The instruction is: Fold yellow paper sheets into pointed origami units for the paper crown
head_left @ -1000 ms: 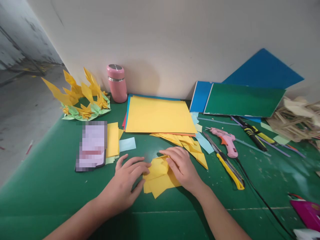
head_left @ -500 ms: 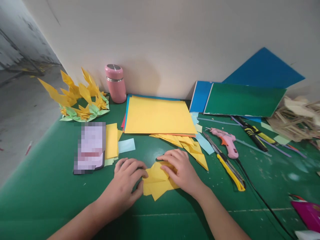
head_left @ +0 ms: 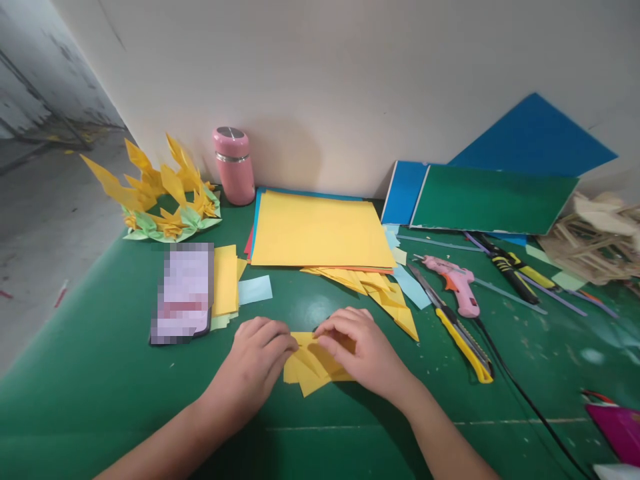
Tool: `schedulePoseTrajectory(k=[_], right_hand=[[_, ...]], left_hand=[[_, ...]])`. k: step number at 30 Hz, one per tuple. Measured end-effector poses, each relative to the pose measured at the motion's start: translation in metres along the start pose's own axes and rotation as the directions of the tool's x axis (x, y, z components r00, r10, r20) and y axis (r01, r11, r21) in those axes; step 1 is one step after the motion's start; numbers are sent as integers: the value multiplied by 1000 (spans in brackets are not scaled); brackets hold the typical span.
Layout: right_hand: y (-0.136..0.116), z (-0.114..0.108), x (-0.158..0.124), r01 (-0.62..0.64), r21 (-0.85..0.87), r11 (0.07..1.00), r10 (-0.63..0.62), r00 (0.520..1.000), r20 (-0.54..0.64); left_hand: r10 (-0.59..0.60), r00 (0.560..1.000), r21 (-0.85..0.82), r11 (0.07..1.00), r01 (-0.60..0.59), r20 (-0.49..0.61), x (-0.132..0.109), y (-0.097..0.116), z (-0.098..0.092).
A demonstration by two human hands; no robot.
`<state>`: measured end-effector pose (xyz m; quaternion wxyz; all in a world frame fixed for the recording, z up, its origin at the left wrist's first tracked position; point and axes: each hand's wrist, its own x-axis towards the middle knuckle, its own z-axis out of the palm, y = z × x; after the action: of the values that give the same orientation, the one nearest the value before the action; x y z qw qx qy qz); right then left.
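Small pieces of yellow paper, some folded, lie overlapped on the green table between my hands. My left hand is closed at their upper left edge, its thumb and index finger pinched on the paper. At the upper right, my right hand bends over them with thumb and index finger pinching paper. Its other fingers are curled, and part of the paper is hidden beneath this hand. Just beyond, folded yellow paper strips stick out below a stack of coloured sheets.
A yellow utility knife and a pink glue gun with a black cord lie to the right. At left are a phone, yellow slips and a yellow paper crown. A pink flask stands near the wall.
My left fingers have closed in from the paper's left side onto its upper edge. My right hand has shifted slightly, and a fold in the yellow paper now lies lower. The view has moved slightly.
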<state>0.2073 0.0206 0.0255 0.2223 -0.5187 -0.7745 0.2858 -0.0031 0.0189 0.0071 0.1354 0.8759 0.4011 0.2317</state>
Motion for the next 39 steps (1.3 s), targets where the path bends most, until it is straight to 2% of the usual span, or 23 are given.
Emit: schedulePoseTrajectory(k=[4,7,14,18,25,30,35,39], right_hand=[[-1,10,1,-32,-35,999,28,994,-105],[-1,15,2,-29,-77,997,20,994,-108],[-8,15,4,-108,-41,993,103,990,-99],[-10,15,4,-120,-8,993,119,988,-96],[-12,18,2,-150,-104,983,141,986,-89],[-16,19,0,-145,-206,968,127,987,-99],[-19,19,-1,-151,-212,966,135,987,-86],[-19,18,-1,-195,-154,969,183,979,-87]], left_hand=[[106,994,38,994,-106,12,1,0,-3],[134,991,74,988,-134,16,-1,1,-3],[100,995,47,994,-100,11,0,8,-1],[138,990,67,988,-137,-1,1,8,-2],[166,985,86,982,-169,36,2,8,-4],[174,985,63,983,-174,1,5,9,-4],[174,985,77,982,-173,-6,6,8,0],[181,983,112,977,-180,4,7,9,0]])
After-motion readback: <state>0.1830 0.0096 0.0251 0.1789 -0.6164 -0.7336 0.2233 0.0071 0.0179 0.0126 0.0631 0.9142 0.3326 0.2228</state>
